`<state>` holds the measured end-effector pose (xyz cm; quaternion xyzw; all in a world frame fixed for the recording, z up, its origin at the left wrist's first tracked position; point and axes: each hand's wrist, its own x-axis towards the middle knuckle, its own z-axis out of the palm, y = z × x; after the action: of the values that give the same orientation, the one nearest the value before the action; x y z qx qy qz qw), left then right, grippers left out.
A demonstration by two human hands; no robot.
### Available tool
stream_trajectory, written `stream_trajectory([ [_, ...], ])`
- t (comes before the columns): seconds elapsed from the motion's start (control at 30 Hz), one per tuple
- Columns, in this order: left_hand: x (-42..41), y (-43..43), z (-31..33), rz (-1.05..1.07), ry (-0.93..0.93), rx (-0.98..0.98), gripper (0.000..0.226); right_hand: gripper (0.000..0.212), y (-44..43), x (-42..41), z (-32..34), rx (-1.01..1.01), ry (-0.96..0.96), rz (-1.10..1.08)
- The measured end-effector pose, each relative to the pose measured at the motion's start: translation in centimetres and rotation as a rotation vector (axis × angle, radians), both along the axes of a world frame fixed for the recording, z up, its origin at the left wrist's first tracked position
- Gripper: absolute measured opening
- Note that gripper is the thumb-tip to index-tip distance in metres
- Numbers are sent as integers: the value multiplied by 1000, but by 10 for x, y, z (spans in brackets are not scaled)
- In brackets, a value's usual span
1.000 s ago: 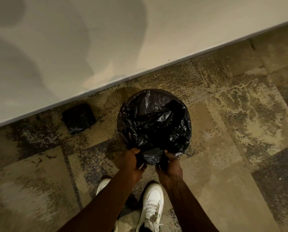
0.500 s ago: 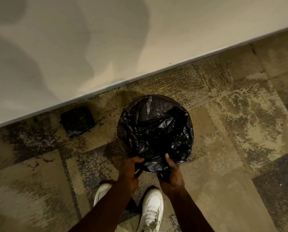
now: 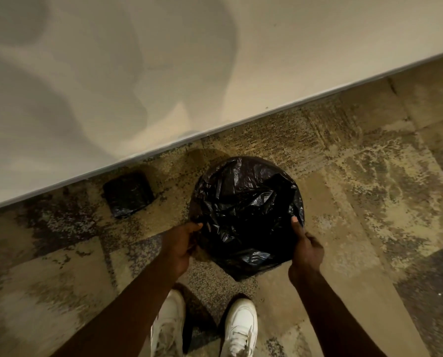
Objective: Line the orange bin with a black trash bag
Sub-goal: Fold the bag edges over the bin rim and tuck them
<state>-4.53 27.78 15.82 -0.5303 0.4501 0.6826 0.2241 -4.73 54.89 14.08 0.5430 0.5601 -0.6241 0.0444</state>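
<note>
A crinkled black trash bag (image 3: 243, 202) covers the round bin on the floor in front of me, draped over its whole top and sides, so no orange surface shows. My left hand (image 3: 181, 243) grips the bag's edge at the bin's left side. My right hand (image 3: 305, 247) grips the bag at the right side, thumb lying up along the plastic. Loose bag material hangs down at the near side, between my hands.
A folded pack of black bags (image 3: 128, 194) lies on the carpet left of the bin, near the wall. The pale wall (image 3: 215, 60) runs diagonally just behind the bin. My white shoes (image 3: 241, 328) stand on the patterned carpet right below it.
My hands were together at the bag's near edge. They have moved apart, left hand to the left side and right hand to the right side, spreading the bag wider.
</note>
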Motion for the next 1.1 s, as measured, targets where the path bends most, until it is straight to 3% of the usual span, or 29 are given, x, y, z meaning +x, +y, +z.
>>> stream_trajectory([
  [0.13,-2,3,-8,10,-57,109,16,44,-3,-8,-3,-63,-45,-76],
  [0.33,4,3,-17,21,-35,186,19,62,4,8,-15,-172,-116,-41],
  [0.47,3,-2,-19,-45,-73,85,14,67,9,8,-9,-141,-116,85],
  [0.6,2,-5,-14,-76,-26,-6,33,58,15,-4,8,56,-34,142],
  [0.73,1,-6,-6,-104,26,-120,39,67,20,-23,11,129,18,268],
  [0.97,-7,-9,-13,-101,47,-102,21,59,24,-65,8,127,0,337],
  [1.1,-7,-10,-20,-132,32,-94,25,45,27,-68,5,78,-44,301],
])
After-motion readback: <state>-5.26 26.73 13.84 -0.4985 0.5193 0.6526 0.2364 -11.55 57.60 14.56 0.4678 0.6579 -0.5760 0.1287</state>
